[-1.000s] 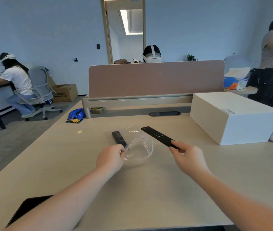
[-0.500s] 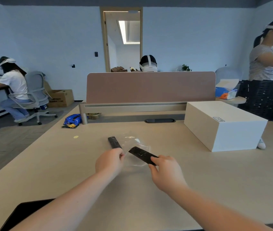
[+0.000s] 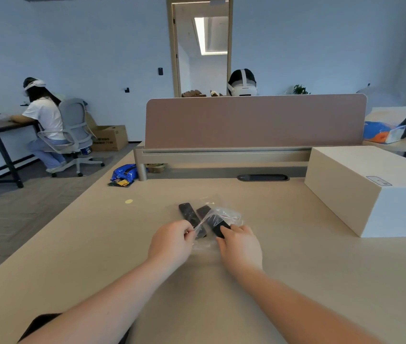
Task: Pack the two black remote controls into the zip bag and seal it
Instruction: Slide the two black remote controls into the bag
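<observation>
1. Left hand (image 3: pixel 172 244): fingers (image 3: pixel 187 228) curled and pinched together on the near-left edge of the zip bag (image 3: pixel 229 217), lifting that edge at the mouth.
2. Right hand (image 3: pixel 242 247): fingers closed around the near end of the second remote (image 3: pixel 213 220), thumb on its left side, fingertips on top.
3. Second remote: black, angled away and to the left; most of its length lies under the clear film of the bag, its near end in the right hand. Whether its far tip is inside the film cannot be told.
4. First remote (image 3: pixel 189 216): black, flat on the counter (image 3: pixel 97 244), just left of the second remote; its near end runs under the lifted bag edge beside the left fingers. Whether it is inside the bag cannot be told.
5. Zip bag: transparent, crumpled, resting on the counter between the two hands, mouth toward the person, unsealed.
6. White box (image 3: pixel 370 189): on the counter, well to the right of the bag.
7. Partition panel (image 3: pixel 254 120): upright along the far edge of the counter.
8. Yellow spot (image 3: pixel 129 201): on the counter, left of the remotes.
9. Blue packet (image 3: pixel 123 172): at the far-left counter edge, beside the partition post.
</observation>
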Available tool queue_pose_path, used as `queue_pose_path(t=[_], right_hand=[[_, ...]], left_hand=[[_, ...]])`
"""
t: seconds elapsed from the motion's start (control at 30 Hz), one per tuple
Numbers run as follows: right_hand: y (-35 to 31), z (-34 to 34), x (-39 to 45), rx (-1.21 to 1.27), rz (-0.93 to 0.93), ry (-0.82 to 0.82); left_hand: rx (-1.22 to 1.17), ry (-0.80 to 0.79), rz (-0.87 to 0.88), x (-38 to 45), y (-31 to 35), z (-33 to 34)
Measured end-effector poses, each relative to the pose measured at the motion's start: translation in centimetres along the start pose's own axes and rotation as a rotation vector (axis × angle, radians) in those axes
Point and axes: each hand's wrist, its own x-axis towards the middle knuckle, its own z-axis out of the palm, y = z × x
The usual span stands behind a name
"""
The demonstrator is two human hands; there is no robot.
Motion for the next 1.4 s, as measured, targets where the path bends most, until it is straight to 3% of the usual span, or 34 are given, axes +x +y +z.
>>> queue_pose_path(t=[0.53,1.1,1.3,1.4], right_hand=[[0.1,2.3,2.0,0.035,0.118,-0.166],[1.6,-0.7,0.7,0.043,0.083,-0.12],[4.6,-4.1,0.2,-0.041,0.13,-0.124],[5.5,-4.9,0.5,0.024,0.181,-0.037]], left_hand=[[-0.045,-0.01,0.062,-0.3,-0.3,0.6],[0.027,-0.05,0.161,-1.8,-0.4,0.4],[0.277,-0.205,0.251,-3.8,-1.1,0.5],[0.292,-0.084,0.381,-4.1,-1.7,0.8]])
